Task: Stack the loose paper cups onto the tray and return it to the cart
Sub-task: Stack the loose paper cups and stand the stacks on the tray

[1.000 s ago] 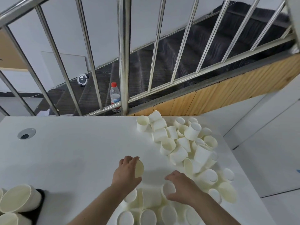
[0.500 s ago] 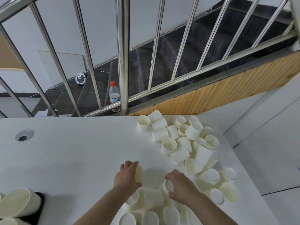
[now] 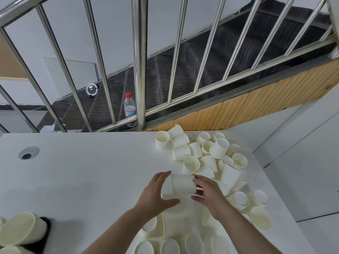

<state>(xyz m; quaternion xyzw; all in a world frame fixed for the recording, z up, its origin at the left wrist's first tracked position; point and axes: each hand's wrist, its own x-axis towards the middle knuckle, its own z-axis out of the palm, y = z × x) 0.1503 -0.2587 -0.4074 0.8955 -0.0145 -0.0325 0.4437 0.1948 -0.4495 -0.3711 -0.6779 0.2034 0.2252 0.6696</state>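
Both hands hold a short stack of paper cups (image 3: 181, 185) lying sideways above the white table (image 3: 82, 171): the left hand (image 3: 157, 194) cups its left end with fingers curled, the right hand (image 3: 208, 192) grips its right end. Loose cups (image 3: 211, 158) lie heaped to the right. The far water bottle (image 3: 129, 111) bears an unreadable label.

Left hand (image 3: 157, 193): my forearm enters from bottom centre, angled up-right; fingers spread and curved, thumb low, cupping the left end of what I hold. Right hand (image 3: 209, 192): forearm from lower right, fingers curled round the other end, centre frame.
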